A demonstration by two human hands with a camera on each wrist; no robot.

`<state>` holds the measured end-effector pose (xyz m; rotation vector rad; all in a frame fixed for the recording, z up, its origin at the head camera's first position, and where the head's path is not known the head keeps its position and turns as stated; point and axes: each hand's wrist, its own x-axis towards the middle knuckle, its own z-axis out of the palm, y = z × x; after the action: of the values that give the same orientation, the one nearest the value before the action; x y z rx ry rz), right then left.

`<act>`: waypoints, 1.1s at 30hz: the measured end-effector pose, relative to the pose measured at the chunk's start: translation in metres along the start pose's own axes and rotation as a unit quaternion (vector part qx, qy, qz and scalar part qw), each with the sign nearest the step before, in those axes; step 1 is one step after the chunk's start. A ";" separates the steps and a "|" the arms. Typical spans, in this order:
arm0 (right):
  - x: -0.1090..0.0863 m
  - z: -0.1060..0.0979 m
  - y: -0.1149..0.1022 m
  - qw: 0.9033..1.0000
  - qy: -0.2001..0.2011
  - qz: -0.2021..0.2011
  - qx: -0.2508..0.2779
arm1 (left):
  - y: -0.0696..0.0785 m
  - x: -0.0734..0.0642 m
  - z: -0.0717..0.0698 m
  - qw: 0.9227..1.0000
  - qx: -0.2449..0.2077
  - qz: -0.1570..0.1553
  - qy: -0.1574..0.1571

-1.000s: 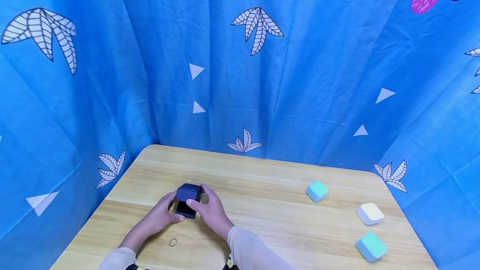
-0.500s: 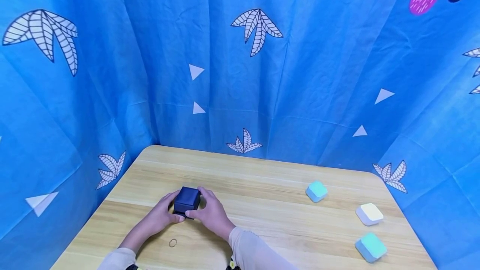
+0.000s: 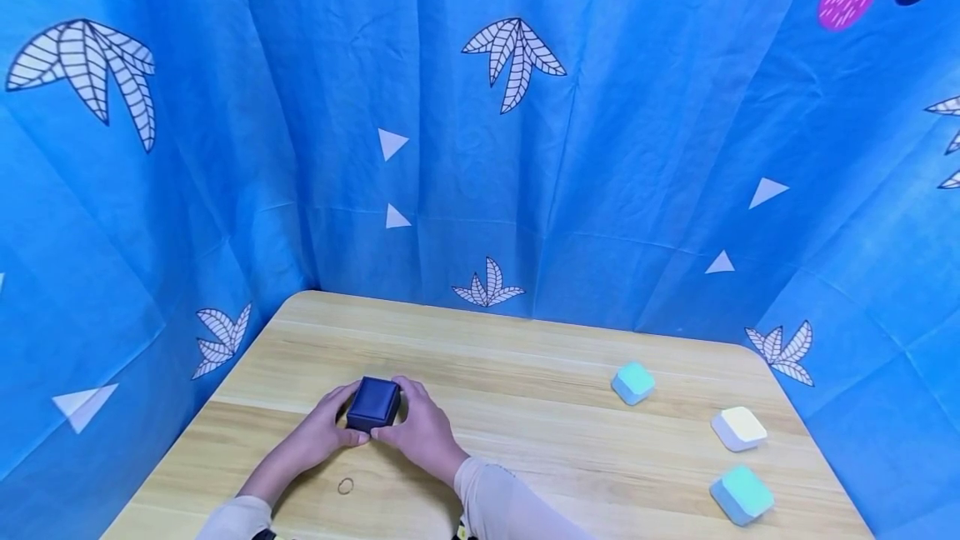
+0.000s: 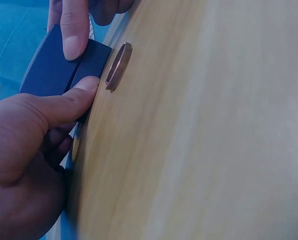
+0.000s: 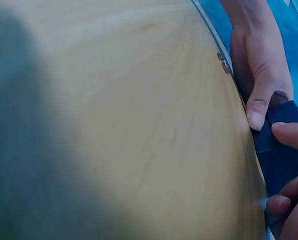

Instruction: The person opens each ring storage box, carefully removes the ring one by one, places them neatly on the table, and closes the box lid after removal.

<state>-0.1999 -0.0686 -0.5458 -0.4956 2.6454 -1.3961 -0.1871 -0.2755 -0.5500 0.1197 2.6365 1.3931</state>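
A dark blue ring box (image 3: 373,401) sits on the wooden table with its lid down. From the left, my left hand (image 3: 321,432) grips it, the thumb at the front of the lower half, as the left wrist view shows. My right hand (image 3: 427,433) holds the opposite side, its thumb on the front of the lid and its other fingers reaching round the far side. Both thumbs nearly meet at the front. In front of the box lies a thin copper-coloured ring (image 4: 120,67), touched by neither hand. The inside of the box is hidden.
Toward the right of the table (image 3: 525,407) are two turquoise blocks, one farther back (image 3: 633,382) and one nearer (image 3: 742,493). A white block (image 3: 739,428) lies between them. A blue patterned curtain (image 3: 480,148) hangs behind the table and along its sides.
The box's lid has swung down from raised to closed, with my right thumb coming down along its front. My left hand has stayed in place, and the ring has not moved.
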 end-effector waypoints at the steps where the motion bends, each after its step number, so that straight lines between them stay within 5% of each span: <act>1: 0.000 0.000 0.000 1.000 0.001 0.001 -0.001 | 0.000 0.000 0.000 1.000 -0.001 0.000 0.000; 33: -0.005 -0.003 0.000 0.999 -0.029 -0.012 -0.002 | 0.005 -0.003 -0.003 1.000 0.012 -0.001 -0.022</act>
<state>-0.1959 -0.0647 -0.5439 -0.5604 2.6039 -1.3622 -0.1851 -0.2753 -0.5438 0.1490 2.6174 1.3439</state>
